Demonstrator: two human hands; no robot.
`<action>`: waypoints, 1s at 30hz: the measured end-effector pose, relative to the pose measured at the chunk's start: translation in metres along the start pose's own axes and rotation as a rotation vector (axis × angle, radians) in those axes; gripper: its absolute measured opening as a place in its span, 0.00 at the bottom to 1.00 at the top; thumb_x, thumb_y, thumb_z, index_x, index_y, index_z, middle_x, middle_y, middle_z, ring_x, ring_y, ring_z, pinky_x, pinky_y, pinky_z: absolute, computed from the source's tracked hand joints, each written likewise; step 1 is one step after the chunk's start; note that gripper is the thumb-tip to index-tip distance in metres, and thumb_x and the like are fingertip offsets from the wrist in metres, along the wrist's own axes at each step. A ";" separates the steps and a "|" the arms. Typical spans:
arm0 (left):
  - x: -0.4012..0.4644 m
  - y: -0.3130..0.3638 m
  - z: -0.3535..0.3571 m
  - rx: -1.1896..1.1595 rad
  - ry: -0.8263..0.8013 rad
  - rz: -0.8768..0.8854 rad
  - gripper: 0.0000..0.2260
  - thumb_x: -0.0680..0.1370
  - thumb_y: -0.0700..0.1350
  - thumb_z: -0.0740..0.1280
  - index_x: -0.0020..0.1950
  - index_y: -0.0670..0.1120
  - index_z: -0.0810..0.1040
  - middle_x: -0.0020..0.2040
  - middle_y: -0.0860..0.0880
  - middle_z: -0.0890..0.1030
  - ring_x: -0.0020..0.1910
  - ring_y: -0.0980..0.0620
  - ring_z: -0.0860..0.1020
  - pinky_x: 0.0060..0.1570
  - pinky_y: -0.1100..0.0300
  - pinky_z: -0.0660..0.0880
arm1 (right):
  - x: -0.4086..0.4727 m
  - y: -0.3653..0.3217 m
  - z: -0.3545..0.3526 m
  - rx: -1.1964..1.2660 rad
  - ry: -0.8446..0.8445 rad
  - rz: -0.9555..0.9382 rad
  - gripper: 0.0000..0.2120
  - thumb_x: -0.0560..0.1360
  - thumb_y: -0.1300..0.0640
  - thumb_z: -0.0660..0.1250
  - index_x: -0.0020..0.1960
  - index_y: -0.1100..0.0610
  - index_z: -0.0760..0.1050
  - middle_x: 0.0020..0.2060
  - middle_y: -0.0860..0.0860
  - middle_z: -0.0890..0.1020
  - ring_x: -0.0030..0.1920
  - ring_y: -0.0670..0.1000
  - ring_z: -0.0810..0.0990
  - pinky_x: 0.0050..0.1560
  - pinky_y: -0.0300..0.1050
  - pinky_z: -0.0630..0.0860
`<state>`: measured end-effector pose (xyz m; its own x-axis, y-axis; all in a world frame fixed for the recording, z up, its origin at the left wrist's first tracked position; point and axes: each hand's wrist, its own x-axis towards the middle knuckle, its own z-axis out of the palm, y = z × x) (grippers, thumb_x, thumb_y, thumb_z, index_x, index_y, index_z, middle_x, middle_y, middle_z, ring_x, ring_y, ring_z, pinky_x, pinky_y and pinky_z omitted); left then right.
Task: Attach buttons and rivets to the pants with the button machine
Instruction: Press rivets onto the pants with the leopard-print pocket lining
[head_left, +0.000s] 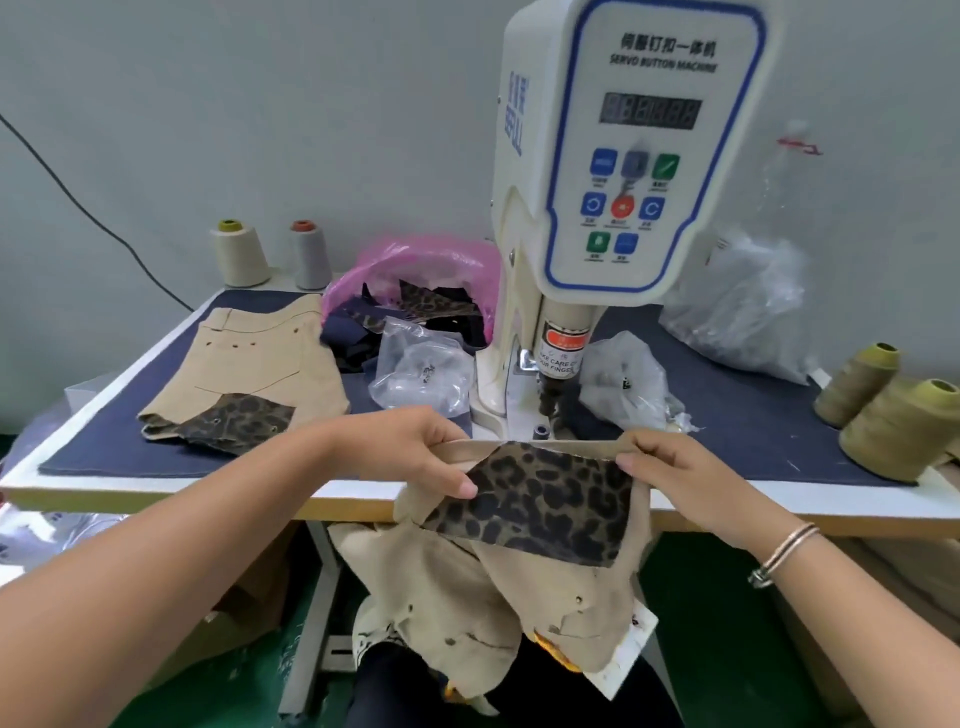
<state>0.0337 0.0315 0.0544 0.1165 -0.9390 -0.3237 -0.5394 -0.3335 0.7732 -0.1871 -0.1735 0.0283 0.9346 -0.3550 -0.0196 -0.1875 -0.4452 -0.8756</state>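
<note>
Seen from the head camera, a person is sitting at a white-edged worktable (358, 501) covered by a dark blue fabric mat. Both hands are holding up a pair of tan cotton pants (467, 587) at the near table edge, directly in front of the button machine (613, 171). The left hand (415, 449) is pinching the waistband, thumb lying flat on a leopard-print patch (540, 499) and the other fingers curled behind the cloth. The right hand (675, 475) is pinching the patch's right corner, fingers pressed together over the band; a thin metal bangle (784, 553) is circling that wrist. The rest of the pants are hanging in soft folds below the table.

The machine is a tall, glossy cream housing with a blue-outlined control panel, coloured square keys and a dark digit display. Its metal punch is pointing down at a small dark die just beyond the waistband.

To the far left, a second tan pair (260, 364) is lying flat. Crinkled clear plastic bags (421, 371) and a pink bag of scraps (415, 280) are sitting near the machine. Cone-shaped thread spools (898, 431) are standing at the right.
</note>
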 end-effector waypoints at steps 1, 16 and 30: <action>0.003 0.003 -0.001 0.005 0.014 -0.002 0.06 0.75 0.46 0.73 0.38 0.49 0.79 0.37 0.52 0.81 0.38 0.57 0.79 0.44 0.64 0.74 | 0.002 0.000 -0.003 -0.024 0.003 -0.014 0.13 0.80 0.59 0.59 0.37 0.55 0.73 0.30 0.42 0.70 0.34 0.43 0.69 0.38 0.32 0.66; 0.010 -0.010 -0.012 0.009 -0.069 -0.038 0.06 0.76 0.47 0.70 0.41 0.48 0.79 0.40 0.50 0.82 0.41 0.53 0.80 0.52 0.55 0.74 | 0.000 0.004 0.010 -0.197 0.001 -0.259 0.05 0.74 0.52 0.69 0.49 0.42 0.77 0.46 0.38 0.79 0.49 0.40 0.77 0.50 0.28 0.70; 0.010 -0.021 0.009 -0.003 -0.045 -0.026 0.12 0.74 0.47 0.73 0.35 0.58 0.74 0.31 0.63 0.73 0.31 0.63 0.72 0.36 0.72 0.68 | 0.006 0.022 0.022 0.109 0.098 -0.055 0.08 0.73 0.47 0.66 0.36 0.47 0.73 0.31 0.42 0.74 0.34 0.39 0.73 0.34 0.35 0.72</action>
<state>0.0390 0.0295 0.0302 0.0934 -0.9252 -0.3679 -0.5339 -0.3584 0.7658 -0.1785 -0.1672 -0.0015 0.9078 -0.4131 0.0725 -0.0978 -0.3766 -0.9212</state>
